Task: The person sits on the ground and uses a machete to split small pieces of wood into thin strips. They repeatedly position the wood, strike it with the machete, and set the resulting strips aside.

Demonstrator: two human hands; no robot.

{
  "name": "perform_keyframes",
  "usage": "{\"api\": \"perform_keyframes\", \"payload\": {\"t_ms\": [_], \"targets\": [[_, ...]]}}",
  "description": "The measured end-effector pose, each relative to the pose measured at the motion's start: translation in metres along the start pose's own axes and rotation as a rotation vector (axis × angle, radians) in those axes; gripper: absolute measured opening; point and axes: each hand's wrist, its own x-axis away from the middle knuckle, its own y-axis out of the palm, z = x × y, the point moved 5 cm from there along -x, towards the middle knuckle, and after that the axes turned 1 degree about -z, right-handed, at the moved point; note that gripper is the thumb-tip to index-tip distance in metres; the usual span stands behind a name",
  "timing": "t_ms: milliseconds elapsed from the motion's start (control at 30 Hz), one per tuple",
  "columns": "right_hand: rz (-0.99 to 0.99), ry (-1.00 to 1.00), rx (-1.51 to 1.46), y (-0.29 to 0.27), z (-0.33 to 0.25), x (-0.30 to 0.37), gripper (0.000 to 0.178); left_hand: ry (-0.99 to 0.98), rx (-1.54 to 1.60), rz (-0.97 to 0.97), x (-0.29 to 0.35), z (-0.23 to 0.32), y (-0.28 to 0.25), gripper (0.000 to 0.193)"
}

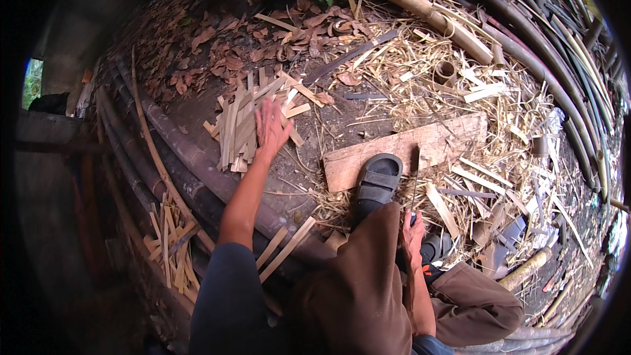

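Observation:
My left hand (269, 125) is stretched out over a loose pile of split bamboo slats (231, 128), fingers spread. It is at the pile's right side; whether it touches the slats I cannot tell. Beside my knee, my right hand (413, 233) is wrapped round the dark handle of a knife. The knife's blade (416, 167) points away from me and shows nearly edge-on. Its tip end lies over a flat wooden board (453, 133) on the ground. My sandalled foot (379, 181) rests on the board's near edge.
Long bamboo poles (174, 135) run along the left, with another slat bundle (172, 250) beyond them. A thick bamboo pole (427, 10) lies far right, near more curved poles (552, 59). Shavings (394, 59) cover the right ground; dry leaves (217, 39) lie at the back.

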Motion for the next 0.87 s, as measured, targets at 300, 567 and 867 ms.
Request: {"api": "perform_keyframes", "payload": {"t_ms": [300, 567, 867], "targets": [[-0.044, 0.006, 0.039, -0.008, -0.016, 0.006, 0.033, 0.221, -0.131, -0.326, 0.058, -0.039, 0.030, 0.044], [0.233, -0.175, 0.011, -0.006, -0.011, 0.004, 0.050, 0.208, 0.324, -0.154, 0.072, 0.070, -0.013, 0.047], [0.006, -0.112, 0.230, 0.007, 0.010, -0.012, 0.079, 0.234, 0.830, -0.500, 0.100, 0.191, -0.034, 0.038]]}}
